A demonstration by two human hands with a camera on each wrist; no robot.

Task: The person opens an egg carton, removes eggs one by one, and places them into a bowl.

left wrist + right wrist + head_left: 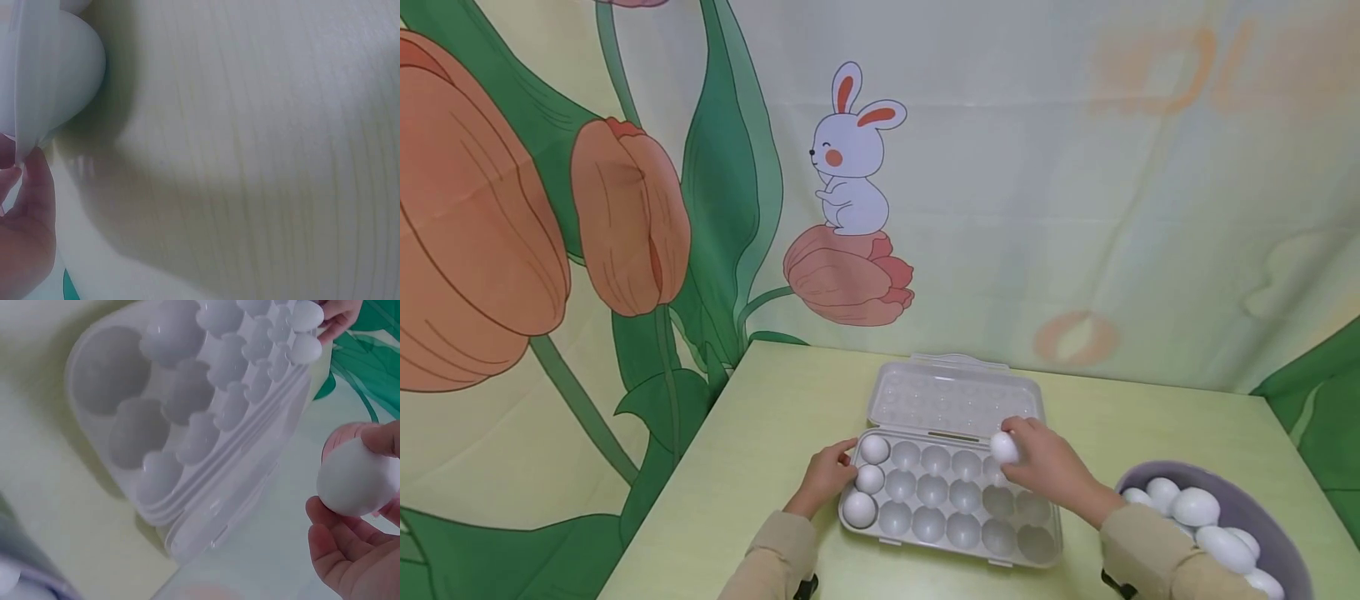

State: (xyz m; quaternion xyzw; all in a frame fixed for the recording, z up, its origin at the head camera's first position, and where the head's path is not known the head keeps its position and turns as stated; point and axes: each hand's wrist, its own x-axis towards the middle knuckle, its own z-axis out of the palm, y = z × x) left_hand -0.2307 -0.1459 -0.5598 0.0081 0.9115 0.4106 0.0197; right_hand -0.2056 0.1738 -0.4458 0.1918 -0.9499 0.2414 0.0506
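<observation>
My right hand point(1047, 465) holds a white egg point(1004, 448) between thumb and fingers, above the back row of a pale plastic egg tray point(940, 551). In the right wrist view the egg point(356, 478) is held clear of the tray point(178, 434). At the tray's left end, my left hand point(826, 478) pinches the rim; the left wrist view has its fingers point(39, 181) on that edge. Three white eggs, such as the front one point(859, 509), fill the leftmost column. The other cups that show hold no egg. The tray's clear lid point(955, 398) lies folded back behind it.
A purple-grey basin point(1288, 533) with several white eggs point(1197, 507) stands at the table's right, partly hidden by my right sleeve. A curtain point(1000, 208) printed with tulips and a rabbit hangs behind the light yellow table point(752, 408).
</observation>
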